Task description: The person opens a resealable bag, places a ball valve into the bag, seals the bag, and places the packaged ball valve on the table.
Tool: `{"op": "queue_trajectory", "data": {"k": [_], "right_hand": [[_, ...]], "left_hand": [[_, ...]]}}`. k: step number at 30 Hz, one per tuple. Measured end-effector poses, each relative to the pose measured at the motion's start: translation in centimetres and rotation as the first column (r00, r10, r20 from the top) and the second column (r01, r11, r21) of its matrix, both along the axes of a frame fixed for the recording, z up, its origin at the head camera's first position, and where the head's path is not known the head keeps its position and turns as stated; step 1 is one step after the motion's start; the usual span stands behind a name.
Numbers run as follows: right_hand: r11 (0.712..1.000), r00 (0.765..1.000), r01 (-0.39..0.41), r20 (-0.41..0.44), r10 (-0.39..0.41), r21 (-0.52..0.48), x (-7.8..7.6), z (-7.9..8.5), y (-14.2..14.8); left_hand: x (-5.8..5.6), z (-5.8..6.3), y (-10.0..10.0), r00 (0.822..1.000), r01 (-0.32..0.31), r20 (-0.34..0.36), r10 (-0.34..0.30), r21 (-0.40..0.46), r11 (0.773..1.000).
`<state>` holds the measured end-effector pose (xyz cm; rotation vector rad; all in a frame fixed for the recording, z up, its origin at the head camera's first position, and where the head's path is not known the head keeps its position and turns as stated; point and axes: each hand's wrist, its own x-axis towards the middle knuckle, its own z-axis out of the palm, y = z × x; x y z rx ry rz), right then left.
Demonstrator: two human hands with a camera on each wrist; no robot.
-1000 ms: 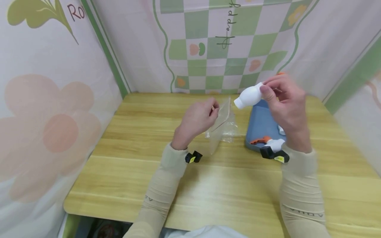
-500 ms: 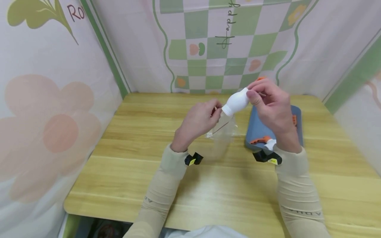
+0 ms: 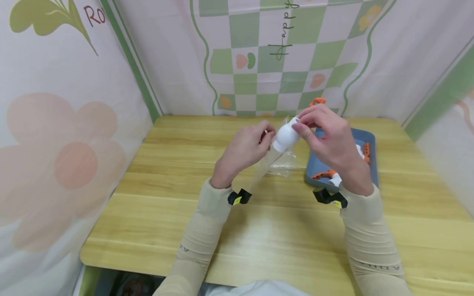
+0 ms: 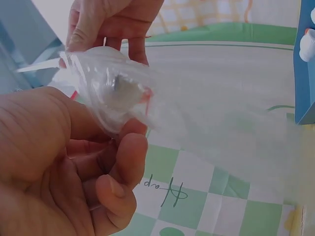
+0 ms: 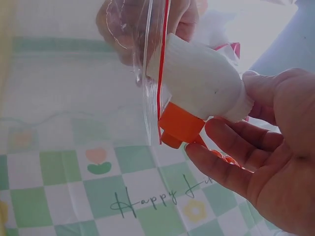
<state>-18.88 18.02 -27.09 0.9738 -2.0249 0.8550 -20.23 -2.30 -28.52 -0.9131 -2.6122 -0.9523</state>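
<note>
A white bulb-shaped plastic piece (image 3: 286,137) with a ribbed end, perhaps a toy part, is held by my right hand (image 3: 329,139) between thumb and fingers. An orange piece (image 5: 182,125) shows against its side in the right wrist view. My left hand (image 3: 246,144) pinches the edge of a clear zip bag (image 3: 283,162) at its mouth. The ribbed end overlaps the bag's red zip line (image 5: 163,64), tilted down into the opening. Through the film in the left wrist view, the end of the white piece (image 4: 120,93) is visible.
To the right on the wooden table (image 3: 177,213) stands a blue tray (image 3: 320,158). It contains orange-and-white pieces, including an orange one (image 3: 323,174) near its front and another (image 3: 366,152) at its right side. A patterned cloth (image 3: 266,78) hangs behind the table.
My right hand has moved left and slightly down, bringing the white piece from above the tray to the bag's mouth. The left hand stays nearly in place, holding the bag.
</note>
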Motion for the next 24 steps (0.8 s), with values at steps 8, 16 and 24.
{"op": "queue_trajectory", "data": {"k": [8, 16, 24], "right_hand": [[1.000, 0.999, -0.025, -0.029, 0.025, 0.008, -0.2, -0.1, -0.8], [0.997, 0.997, -0.071, -0.045, 0.070, -0.031, -0.3, -0.4, -1.0], [0.993, 0.992, -0.112, -0.058, 0.111, -0.028, -0.6, -0.8, -1.7]], "left_hand": [[0.0, 0.0, -0.1, 0.998, -0.012, -0.062, 0.014, 0.036, 0.999], [0.0, 0.1, -0.5, 0.999, -0.045, -0.011, 0.047, 0.133, 0.990], [0.0, 0.2, -0.6, 0.998, -0.048, -0.030, 0.054, 0.172, 0.984]]}}
